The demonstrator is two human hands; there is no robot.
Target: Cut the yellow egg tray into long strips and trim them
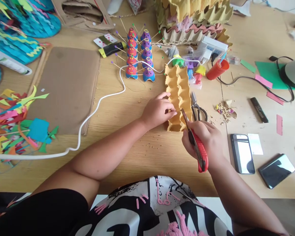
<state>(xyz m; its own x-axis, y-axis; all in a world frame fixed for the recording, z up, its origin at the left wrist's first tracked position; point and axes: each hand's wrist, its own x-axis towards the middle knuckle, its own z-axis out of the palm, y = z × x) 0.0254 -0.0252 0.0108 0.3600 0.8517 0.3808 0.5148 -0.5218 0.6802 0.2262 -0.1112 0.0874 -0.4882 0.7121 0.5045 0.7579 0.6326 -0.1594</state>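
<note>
A yellow strip of egg carton [172, 80] lies lengthwise in front of me. My left hand [158, 111] rests on its left edge, fingers bent over the cups and pressing it. In my right hand [207, 139] is a red utility knife [201, 154], fingers wrapped round its handle. The blade points away from me and its tip meets the ridge between cups near the strip's near end. Close by on the right lie scissors [198, 108] with dark handles, partly hidden behind my right hand.
Two rows of painted egg-carton figures [131, 71] stand further off, crossed by a white cable [100, 100]. Stacked egg cartons [191, 34], a red cup [217, 69] and a power strip [213, 46] are behind. Cardboard [64, 88] and paper scraps [12, 114] lie left; phones [242, 154] right.
</note>
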